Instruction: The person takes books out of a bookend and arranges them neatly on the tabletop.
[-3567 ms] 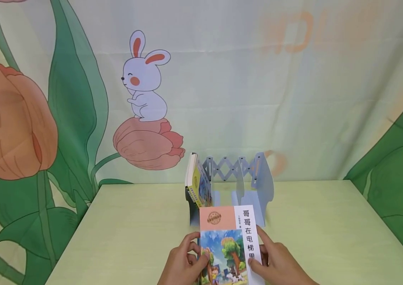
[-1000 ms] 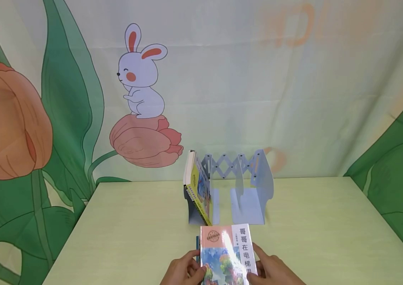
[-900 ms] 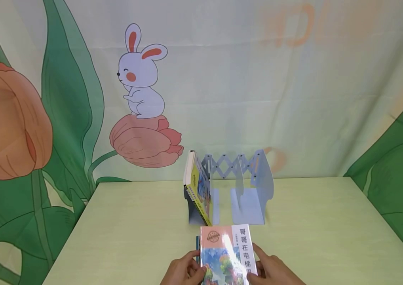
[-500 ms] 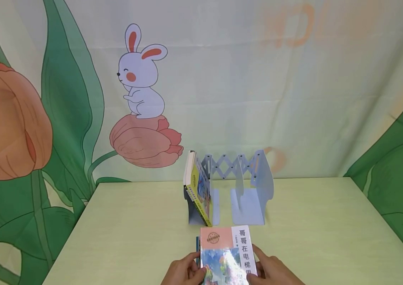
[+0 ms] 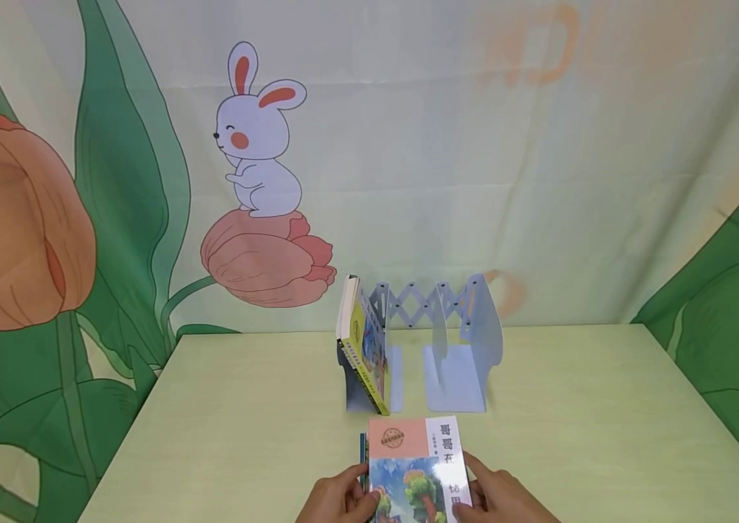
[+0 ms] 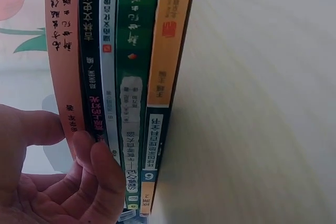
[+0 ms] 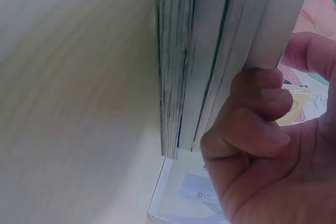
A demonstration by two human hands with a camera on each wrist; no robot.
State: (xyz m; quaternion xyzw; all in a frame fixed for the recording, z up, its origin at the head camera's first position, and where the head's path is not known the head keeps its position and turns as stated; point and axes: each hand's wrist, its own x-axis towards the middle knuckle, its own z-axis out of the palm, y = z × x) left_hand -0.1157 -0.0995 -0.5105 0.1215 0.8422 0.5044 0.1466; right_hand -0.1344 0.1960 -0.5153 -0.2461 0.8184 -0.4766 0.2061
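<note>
A paperback book (image 5: 402, 437) with a pink top, a tree picture and a white title strip lies uppermost on a stack at the table's near edge. My left hand (image 5: 341, 495) pinches its left side, thumb on the cover. My right hand (image 5: 503, 497) grips the opposite side, its thumb over the white strip. In the left wrist view, curled fingers touch the top book's salmon spine (image 6: 63, 72); below it are several more books, including a green-spined book (image 6: 131, 30) and an orange-and-dark-spined book (image 6: 168, 45). The right wrist view shows the stack's page edges (image 7: 202, 61).
Behind the stack stands a grey-blue expandable book rack (image 5: 488, 341) with upright dividers. Several books (image 5: 364, 349) lean in its left section. The pale green table (image 5: 245, 414) extends to both sides. A printed curtain (image 5: 409, 145) with a rabbit and tulips hangs behind.
Since the oldest frame, the held book has come lower and nearer to me, uncovering the rack's lower front. Over the last second the hands barely move; the glare on the cover shifts.
</note>
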